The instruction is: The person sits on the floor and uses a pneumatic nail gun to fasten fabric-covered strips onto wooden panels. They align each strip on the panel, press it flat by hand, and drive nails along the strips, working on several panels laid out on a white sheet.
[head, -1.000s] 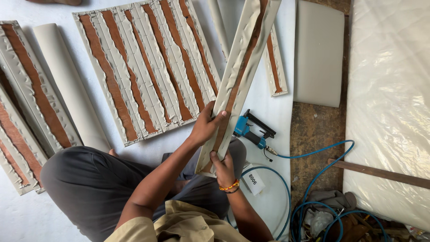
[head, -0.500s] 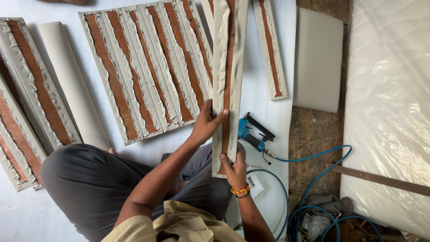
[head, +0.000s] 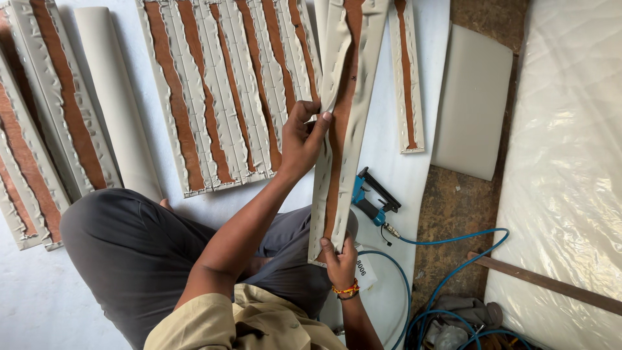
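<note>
Strip (head: 343, 129) has swung from tilted to upright; left hand (head: 304, 139) and right hand (head: 337, 262) grasp it, fingers clenched.

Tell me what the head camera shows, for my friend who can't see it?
A seated person holds a long padded strip, cream fabric stapled over brown board, with the left hand pinching its fabric edge and the right hand gripping its near end. A blue staple gun with a blue hose lies beside it, and more finished strips lie on the white floor.
</note>
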